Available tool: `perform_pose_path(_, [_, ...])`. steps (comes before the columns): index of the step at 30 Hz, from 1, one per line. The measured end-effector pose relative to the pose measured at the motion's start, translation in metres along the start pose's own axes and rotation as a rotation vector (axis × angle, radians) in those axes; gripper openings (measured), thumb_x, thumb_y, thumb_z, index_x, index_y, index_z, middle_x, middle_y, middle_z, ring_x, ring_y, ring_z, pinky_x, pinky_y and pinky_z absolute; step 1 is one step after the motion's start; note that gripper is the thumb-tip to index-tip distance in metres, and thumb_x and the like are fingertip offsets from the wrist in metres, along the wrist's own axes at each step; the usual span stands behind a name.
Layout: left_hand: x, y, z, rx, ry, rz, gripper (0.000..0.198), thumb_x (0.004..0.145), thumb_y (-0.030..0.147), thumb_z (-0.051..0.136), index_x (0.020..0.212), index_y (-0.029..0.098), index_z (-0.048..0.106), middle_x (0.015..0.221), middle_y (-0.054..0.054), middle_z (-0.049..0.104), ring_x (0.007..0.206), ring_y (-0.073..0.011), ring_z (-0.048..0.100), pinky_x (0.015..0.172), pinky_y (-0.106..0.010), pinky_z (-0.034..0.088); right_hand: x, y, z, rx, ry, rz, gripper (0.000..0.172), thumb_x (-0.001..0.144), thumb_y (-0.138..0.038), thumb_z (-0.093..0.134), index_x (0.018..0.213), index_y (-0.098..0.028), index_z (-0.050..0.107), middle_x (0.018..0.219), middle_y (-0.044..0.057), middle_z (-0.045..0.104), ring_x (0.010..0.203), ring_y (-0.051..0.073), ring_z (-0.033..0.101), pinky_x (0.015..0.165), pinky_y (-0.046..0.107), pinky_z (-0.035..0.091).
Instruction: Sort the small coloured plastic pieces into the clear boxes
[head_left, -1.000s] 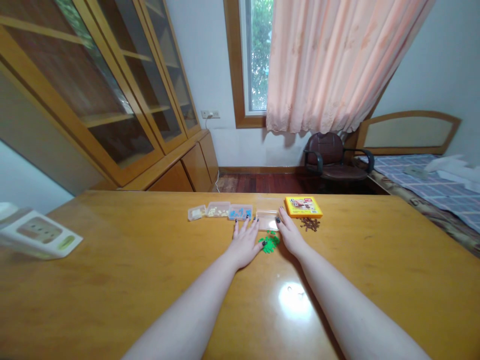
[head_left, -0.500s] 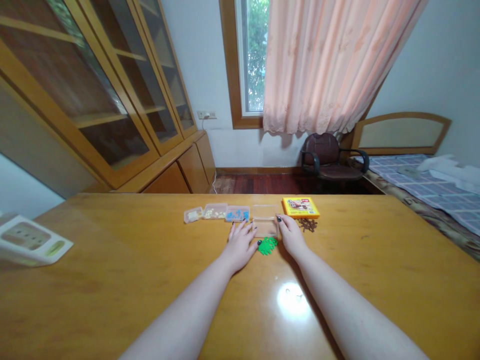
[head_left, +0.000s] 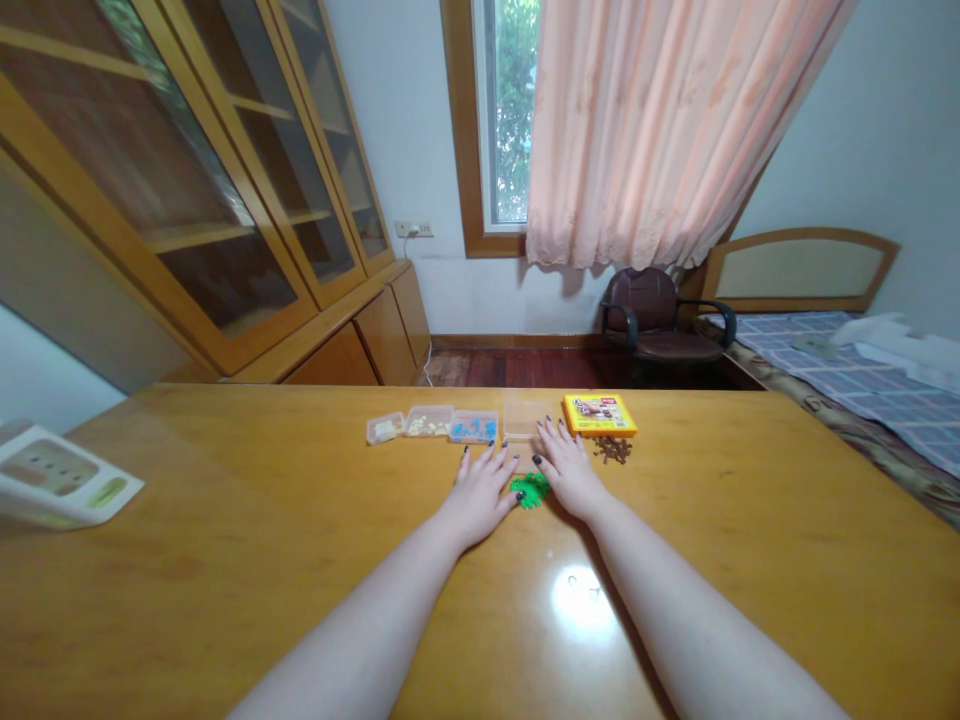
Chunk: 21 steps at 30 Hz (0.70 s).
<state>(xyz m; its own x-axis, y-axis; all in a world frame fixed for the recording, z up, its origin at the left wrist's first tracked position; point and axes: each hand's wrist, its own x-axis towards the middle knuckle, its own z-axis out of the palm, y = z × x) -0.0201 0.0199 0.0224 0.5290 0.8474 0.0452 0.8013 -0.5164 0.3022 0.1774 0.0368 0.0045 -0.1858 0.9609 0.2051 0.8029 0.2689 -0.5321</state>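
On glossy yellow-brown wooden table (head_left: 262, 480): left hand (head_left: 478, 495), right hand (head_left: 574, 476) splayed, released, flanking small green plastic pieces (head_left: 531, 493).

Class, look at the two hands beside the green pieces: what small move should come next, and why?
Probably draw the left hand and right hand together to gather the green pieces: they lie loose on the table between the spread hands, just in front of a clear box.

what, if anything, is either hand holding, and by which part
Nothing appears held: the left hand has its thumb at the green pieces; the right hand partly covers the clear box in view.
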Motion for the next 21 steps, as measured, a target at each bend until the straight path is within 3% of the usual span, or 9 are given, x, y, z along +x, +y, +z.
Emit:
perform_pose_path(7, [0.000, 0.003, -0.001, 0.056, -0.021, -0.015, 0.054, 0.087, 0.042, 0.046, 0.137, 0.026, 0.036, 0.147, -0.007, 0.031, 0.137, -0.0255, 0.022, 0.110, -0.057, 0.006, 0.000, -0.010, -0.006, -0.231, -0.140, 0.092, 0.058, 0.092, -0.045, 0.029, 0.144, -0.021, 0.025, 0.149, 0.002, 0.026, 0.138, 0.029, 0.013, 0.110, 0.051, 0.008])
perform_pose_path(11, [0.001, 0.002, 0.003, 0.084, 0.032, -0.016, 0.051, 0.087, 0.042, 0.047, 0.135, 0.028, 0.039, 0.145, -0.005, 0.035, 0.135, -0.0274, 0.025, 0.109, -0.059, 0.011, 0.001, -0.010, -0.005, -0.259, -0.148, 0.104, 0.054, 0.093, -0.046, 0.028, 0.142, -0.026, 0.029, 0.149, 0.000, 0.027, 0.138, 0.028, 0.015, 0.110, 0.051, 0.009])
perform_pose_path(16, [0.003, 0.005, 0.001, 0.132, 0.144, 0.002, 0.037, 0.089, 0.037, 0.044, 0.124, 0.028, 0.052, 0.135, -0.004, 0.050, 0.130, -0.0269, 0.034, 0.109, -0.057, 0.013, 0.002, -0.006, -0.001, -0.252, -0.111, 0.084, 0.054, 0.092, -0.046, 0.029, 0.141, -0.024, 0.032, 0.148, 0.003, 0.030, 0.137, 0.025, 0.019, 0.110, 0.048, 0.011])
perform_pose_path(21, [0.021, 0.002, -0.004, 0.160, 0.190, 0.010, 0.052, 0.087, 0.040, 0.048, 0.134, 0.018, 0.042, 0.140, -0.011, 0.042, 0.131, -0.0248, 0.034, 0.111, -0.046, 0.020, 0.002, -0.004, 0.002, -0.262, -0.107, 0.064, 0.053, 0.092, -0.044, 0.030, 0.140, -0.022, 0.033, 0.147, 0.005, 0.031, 0.136, 0.025, 0.021, 0.109, 0.048, 0.012])
